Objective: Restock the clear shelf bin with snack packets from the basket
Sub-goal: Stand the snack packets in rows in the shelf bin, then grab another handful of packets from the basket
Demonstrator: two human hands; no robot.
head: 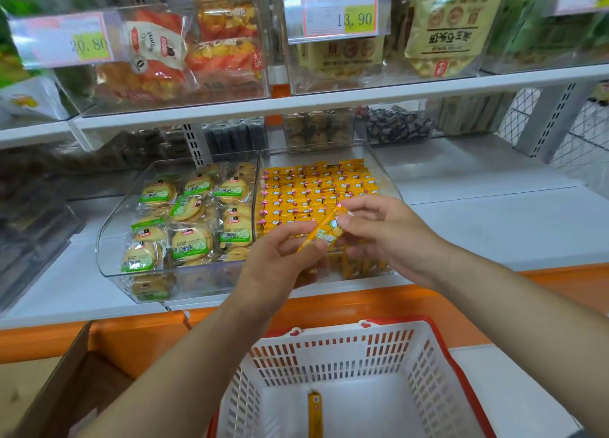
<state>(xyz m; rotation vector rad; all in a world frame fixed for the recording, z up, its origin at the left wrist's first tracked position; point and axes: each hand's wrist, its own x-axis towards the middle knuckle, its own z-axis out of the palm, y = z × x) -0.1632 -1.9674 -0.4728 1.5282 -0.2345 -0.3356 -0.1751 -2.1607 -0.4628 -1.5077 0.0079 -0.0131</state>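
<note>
Just above the front of the clear shelf bin (379, 164), which is holding rows of yellow packets (316, 187), the left hand (280, 263) and the right hand (389, 236) are sharing one snack packet (324, 231), each grip pinching an end of it between thumb and fingertips. Below and in front of the bin, the basket (428, 365) is sitting with a single loose packet (314, 411) lying on its floor. A biscuit bin (108, 226) is standing against the clear bin's left side.
</note>
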